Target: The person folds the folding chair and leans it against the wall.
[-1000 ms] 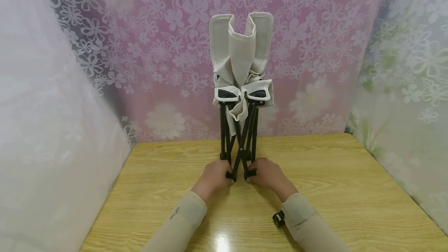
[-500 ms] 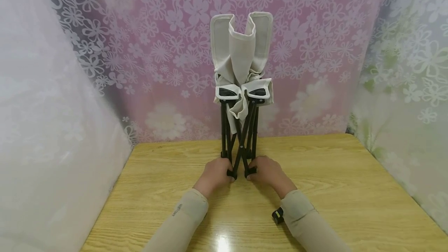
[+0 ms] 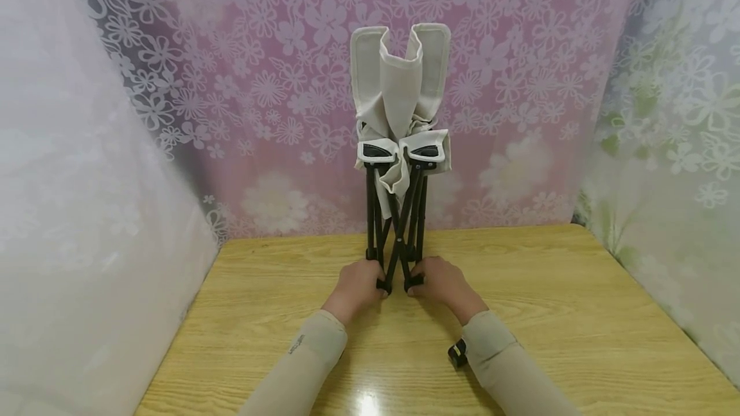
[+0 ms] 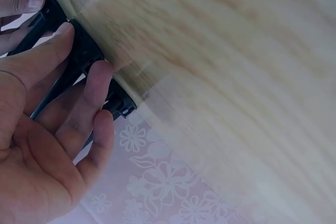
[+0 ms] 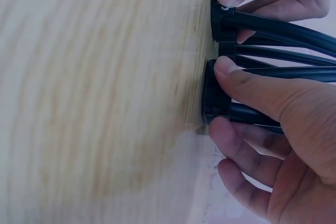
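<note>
A folding chair [image 3: 401, 92] with off-white fabric and dark crossed legs stands upright, mostly folded, towards the back of the table. My left hand [image 3: 355, 284] pinches the near left foot between thumb and fingers. On the near right foot, my right hand [image 3: 445, 281] has the same kind of grip. The left wrist view shows a black plastic foot [image 4: 86, 45] between the left thumb and fingers, resting at the table surface. In the right wrist view, the right thumb and index finger hold another black foot [image 5: 215, 90]. The rear feet are partly hidden behind my hands.
The wood-grain table [image 3: 549, 326] spreads out on both sides of the chair. Behind it hangs a pink floral curtain [image 3: 277, 101], with pale sheets [image 3: 98, 210] at the sides. A small black device [image 3: 458, 353] sits at my right cuff.
The chair and both hands have shifted very slightly towards the back of the table. The grip on the two near feet looks the same.
</note>
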Motion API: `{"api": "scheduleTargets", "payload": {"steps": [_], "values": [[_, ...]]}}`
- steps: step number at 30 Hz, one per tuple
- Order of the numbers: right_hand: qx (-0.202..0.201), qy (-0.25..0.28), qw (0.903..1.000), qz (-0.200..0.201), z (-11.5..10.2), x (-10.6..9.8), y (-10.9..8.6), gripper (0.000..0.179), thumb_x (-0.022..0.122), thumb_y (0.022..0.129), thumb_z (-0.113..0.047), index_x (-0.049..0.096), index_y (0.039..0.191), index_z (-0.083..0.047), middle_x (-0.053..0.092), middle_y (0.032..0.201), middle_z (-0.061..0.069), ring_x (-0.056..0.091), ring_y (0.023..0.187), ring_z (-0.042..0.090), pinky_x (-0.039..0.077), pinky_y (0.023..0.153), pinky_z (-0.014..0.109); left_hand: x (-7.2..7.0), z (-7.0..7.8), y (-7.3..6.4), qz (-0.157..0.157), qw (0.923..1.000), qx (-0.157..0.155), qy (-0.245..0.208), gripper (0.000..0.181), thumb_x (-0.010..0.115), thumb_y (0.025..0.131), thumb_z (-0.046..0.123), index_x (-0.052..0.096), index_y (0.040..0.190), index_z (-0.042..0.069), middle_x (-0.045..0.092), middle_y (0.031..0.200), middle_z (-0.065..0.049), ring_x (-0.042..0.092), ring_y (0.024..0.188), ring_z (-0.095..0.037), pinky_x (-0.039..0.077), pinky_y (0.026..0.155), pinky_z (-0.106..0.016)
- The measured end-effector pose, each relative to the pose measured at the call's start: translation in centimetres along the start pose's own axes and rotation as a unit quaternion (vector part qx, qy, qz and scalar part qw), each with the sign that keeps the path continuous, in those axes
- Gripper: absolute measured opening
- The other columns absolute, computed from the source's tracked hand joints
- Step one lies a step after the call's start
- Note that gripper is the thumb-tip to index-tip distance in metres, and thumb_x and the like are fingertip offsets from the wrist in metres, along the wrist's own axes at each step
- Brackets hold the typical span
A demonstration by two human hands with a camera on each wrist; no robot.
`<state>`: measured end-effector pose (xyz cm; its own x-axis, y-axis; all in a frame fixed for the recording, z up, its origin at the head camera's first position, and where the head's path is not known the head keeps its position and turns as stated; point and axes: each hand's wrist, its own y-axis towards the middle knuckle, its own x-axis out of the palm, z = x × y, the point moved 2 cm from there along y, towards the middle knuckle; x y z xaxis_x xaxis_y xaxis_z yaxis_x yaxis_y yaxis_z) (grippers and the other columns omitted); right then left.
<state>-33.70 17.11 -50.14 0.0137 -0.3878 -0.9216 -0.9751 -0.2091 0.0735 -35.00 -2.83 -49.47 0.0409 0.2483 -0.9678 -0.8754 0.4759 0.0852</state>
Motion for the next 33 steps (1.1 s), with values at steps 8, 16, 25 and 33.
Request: {"api": "scheduleTargets", "payload": {"steps": [8, 16, 25, 33], "values": [[0.004, 0.000, 1.0000, 0.000, 0.3, 0.1, 0.4, 0.025, 0.091, 0.084, -0.033, 0.084, 0.104, -0.021, 0.077, 0.117, 0.004, 0.073, 0.103, 0.030, 0.061, 0.084, 0.053, 0.0, 0.1, 0.4, 0.002, 0.9998, -0.012, 0.014, 0.030, 0.088, 0.088, 0.032, 0.082, 0.113, 0.017, 0.080, 0.115, -0.001, 0.075, 0.106, -0.024, 0.062, 0.087, -0.047], [0.006, 0.001, 1.0000, 0.001, 0.6, 0.1, 0.7, 0.031, 0.091, 0.085, -0.035, 0.083, 0.110, -0.019, 0.077, 0.120, 0.004, 0.073, 0.105, 0.031, 0.061, 0.085, 0.054, 0.1, -0.1, 0.5, -0.002, 0.9998, -0.018, 0.004, 0.030, 0.088, 0.088, 0.032, 0.082, 0.115, 0.018, 0.080, 0.118, -0.001, 0.075, 0.109, -0.025, 0.062, 0.088, -0.049], [-0.003, 0.010, 0.9999, 0.002, 0.6, 0.0, 1.0, 0.023, 0.091, 0.085, -0.033, 0.084, 0.104, -0.022, 0.078, 0.120, 0.003, 0.074, 0.103, 0.028, 0.062, 0.084, 0.052, 0.1, -0.4, 0.9, -0.006, 0.9996, -0.024, -0.013, 0.030, 0.087, 0.090, 0.031, 0.081, 0.116, 0.017, 0.079, 0.120, -0.001, 0.074, 0.111, -0.024, 0.062, 0.089, -0.048], [-0.002, 0.012, 0.9999, 0.000, 0.8, 0.2, 1.3, 0.030, 0.090, 0.085, -0.034, 0.084, 0.110, -0.018, 0.078, 0.122, 0.005, 0.074, 0.105, 0.030, 0.062, 0.087, 0.052, 0.3, -0.6, 1.1, -0.005, 0.9996, -0.026, -0.013, 0.029, 0.086, 0.090, 0.031, 0.081, 0.115, 0.017, 0.078, 0.119, -0.001, 0.074, 0.111, -0.024, 0.062, 0.088, -0.048]]}}
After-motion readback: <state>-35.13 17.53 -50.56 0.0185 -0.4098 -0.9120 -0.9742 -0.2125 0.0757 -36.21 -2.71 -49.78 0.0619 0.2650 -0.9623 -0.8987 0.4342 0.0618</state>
